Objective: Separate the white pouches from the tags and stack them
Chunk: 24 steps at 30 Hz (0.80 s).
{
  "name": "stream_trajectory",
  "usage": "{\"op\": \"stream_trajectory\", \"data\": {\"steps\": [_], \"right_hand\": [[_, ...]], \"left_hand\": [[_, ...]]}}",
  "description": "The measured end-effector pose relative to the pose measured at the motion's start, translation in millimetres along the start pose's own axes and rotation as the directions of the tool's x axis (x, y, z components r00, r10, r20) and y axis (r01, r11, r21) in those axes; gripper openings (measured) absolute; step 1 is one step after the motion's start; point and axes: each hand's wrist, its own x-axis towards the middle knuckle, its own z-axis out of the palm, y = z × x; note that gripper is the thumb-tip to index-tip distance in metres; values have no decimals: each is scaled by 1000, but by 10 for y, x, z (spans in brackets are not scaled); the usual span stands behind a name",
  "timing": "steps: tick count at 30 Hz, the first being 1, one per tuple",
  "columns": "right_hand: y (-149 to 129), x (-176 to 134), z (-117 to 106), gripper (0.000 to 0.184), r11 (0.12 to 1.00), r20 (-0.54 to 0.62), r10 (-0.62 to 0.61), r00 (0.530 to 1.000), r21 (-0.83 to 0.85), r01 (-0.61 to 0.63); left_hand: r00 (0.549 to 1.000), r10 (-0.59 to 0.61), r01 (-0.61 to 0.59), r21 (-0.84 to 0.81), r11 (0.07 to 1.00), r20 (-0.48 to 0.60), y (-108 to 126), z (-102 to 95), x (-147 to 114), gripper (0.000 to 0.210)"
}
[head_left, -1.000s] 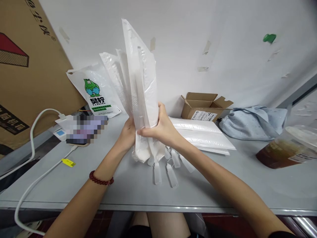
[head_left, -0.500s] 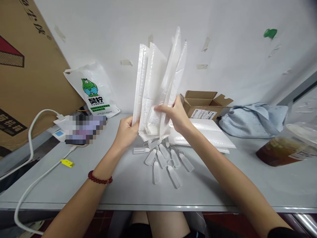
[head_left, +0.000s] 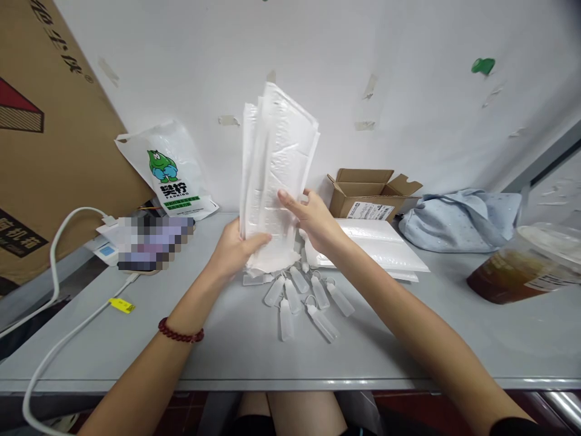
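A stack of white padded mailers stands upright above the desk, held between both hands. My left hand grips its lower left side, thumb across the front. On the right edge, my right hand is closed round the mailers with its thumb on the front face. Just below the stack lie several small clear plastic bottles with looped caps, scattered on the grey desk. Part of that group is hidden behind the mailers' lower end. More white padded mailers lie flat behind my right forearm.
At the back stands an open cardboard box, beside a light blue cloth bundle. A drink cup is at the right. On the left are a phone with a white cable, a printed plastic bag and a large carton.
The mailers were fanned apart and are now closed together into one stack, tilted slightly with the front face showing. My left thumb has come across the front.
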Motion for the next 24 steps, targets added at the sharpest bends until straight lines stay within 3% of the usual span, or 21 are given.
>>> {"op": "stream_trajectory", "data": {"steps": [5,7,11,14,16,19,24], "right_hand": [[58,65,-80,50,984,85,81,993,151,-94],[98,103,-89,45,965,24,85,996,248,-89],[128,165,-80,46,920,-128,15,992,391,37],[137,153,-30,49,922,-133,-25,991,380,74],[157,126,21,49,922,-119,-12,993,384,57],[208,113,50,46,919,-108,24,994,394,20],[319,228,-146,45,956,-259,11,966,286,65]], "left_hand": [[995,-94,88,-107,990,-44,26,-44,38,44],[993,-107,97,-161,982,-54,19,-61,65,42],[997,-47,26,-289,957,-64,-2,-83,109,44],[996,8,-35,-310,950,-88,-35,-58,128,50],[983,43,-94,-287,953,-179,-70,-68,159,52],[947,61,-137,-225,965,-316,-123,-228,254,45],[942,29,-86,-156,984,-334,-175,-734,394,37]]}}
